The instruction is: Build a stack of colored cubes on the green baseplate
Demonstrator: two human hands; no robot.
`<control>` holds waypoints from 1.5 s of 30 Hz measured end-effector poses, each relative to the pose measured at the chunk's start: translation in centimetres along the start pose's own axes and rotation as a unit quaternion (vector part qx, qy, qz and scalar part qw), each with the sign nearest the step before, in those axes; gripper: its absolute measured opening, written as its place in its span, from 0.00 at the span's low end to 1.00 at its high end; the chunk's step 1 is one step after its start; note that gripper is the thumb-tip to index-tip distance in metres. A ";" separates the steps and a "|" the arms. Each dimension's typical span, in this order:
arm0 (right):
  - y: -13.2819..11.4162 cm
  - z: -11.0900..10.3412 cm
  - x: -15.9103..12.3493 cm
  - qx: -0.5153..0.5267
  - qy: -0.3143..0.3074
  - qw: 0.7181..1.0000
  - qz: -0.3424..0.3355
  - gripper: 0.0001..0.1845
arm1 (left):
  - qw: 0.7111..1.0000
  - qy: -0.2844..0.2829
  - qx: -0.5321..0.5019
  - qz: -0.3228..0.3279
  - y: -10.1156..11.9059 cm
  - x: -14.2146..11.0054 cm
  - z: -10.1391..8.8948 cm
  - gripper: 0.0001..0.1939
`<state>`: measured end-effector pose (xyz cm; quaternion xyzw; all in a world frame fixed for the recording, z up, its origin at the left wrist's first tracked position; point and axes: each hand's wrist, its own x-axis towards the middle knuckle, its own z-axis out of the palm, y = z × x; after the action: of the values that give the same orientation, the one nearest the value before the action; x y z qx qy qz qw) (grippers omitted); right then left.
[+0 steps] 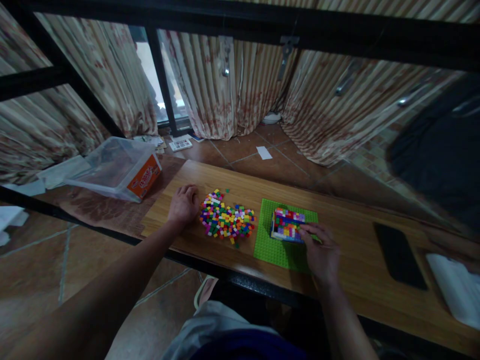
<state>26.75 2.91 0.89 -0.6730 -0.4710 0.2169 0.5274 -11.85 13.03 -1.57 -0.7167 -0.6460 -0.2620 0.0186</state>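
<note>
On the wooden bench top, a green studded baseplate (285, 258) carries a low box-shaped build of multicoloured toy bricks (287, 231). My right hand (323, 245) reaches over the plate, thumb and forefinger pinched together at the right end of this build. Anything between those fingertips is too small to make out. To the left lies a loose heap of small bricks (227, 220) in many colours. My left hand (183, 205) rests on the wood beside the heap's left edge, its fingers curled in. Whatever is inside that curl is hidden.
A clear plastic tub (112, 167) with an orange label stands past the bench's left end. Toward the right lie a black flat slab (399, 256) and a white packet (453, 287). Black metal bars (240, 17) and curtains (210, 90) are beyond.
</note>
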 end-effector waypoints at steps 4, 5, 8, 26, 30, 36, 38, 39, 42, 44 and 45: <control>0.2 0.2 0.4 0.040 -0.018 0.999 0.026 0.13 | 1.000 -0.002 -0.001 0.001 0.0 0.0 -0.1 0.14; 0.3 0.3 0.5 0.059 -0.021 0.997 0.050 0.13 | 1.000 -0.003 0.000 0.002 0.0 0.0 -0.1 0.14; 0.4 0.5 0.7 0.144 -0.021 0.978 0.149 0.15 | 1.000 -0.003 0.000 0.003 0.0 0.0 -0.1 0.14; 0.0 1.0 1.3 0.261 -0.030 0.941 0.213 0.17 | 1.000 -0.005 -0.004 -0.004 0.1 0.0 0.0 0.15; 0.6 0.6 1.1 0.260 -0.042 0.947 0.182 0.18 | 1.000 -0.003 -0.001 -0.002 0.1 0.0 0.0 0.15; 0.2 -0.6 -0.3 0.218 0.058 0.963 0.146 0.16 | 1.000 0.000 0.002 -0.008 0.1 0.0 0.0 0.14; -1.2 -0.4 -1.7 0.156 0.087 0.978 0.110 0.15 | 1.000 -0.005 0.002 -0.009 0.2 -0.1 0.0 0.13; -2.1 -0.1 -2.6 0.123 0.078 0.986 0.086 0.14 | 1.000 -0.008 0.002 -0.009 0.3 -0.1 -0.1 0.13; -4.7 1.6 -5.6 0.041 -0.063 0.997 0.006 0.11 | 1.000 -0.014 0.003 -0.012 0.4 -0.1 -0.2 0.14; -5.7 3.3 -7.6 0.008 -0.214 0.976 -0.047 0.09 | 1.000 -0.016 0.000 -0.013 0.4 -0.1 -0.2 0.14; -6.0 4.2 -8.5 -0.004 -0.280 0.958 -0.068 0.09 | 1.000 -0.017 -0.002 -0.013 0.4 -0.1 -0.2 0.14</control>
<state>17.12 -2.30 3.21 -0.5539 -0.6453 0.3582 0.3854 -11.55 12.78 -1.34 -0.7128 -0.6550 -0.2507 0.0028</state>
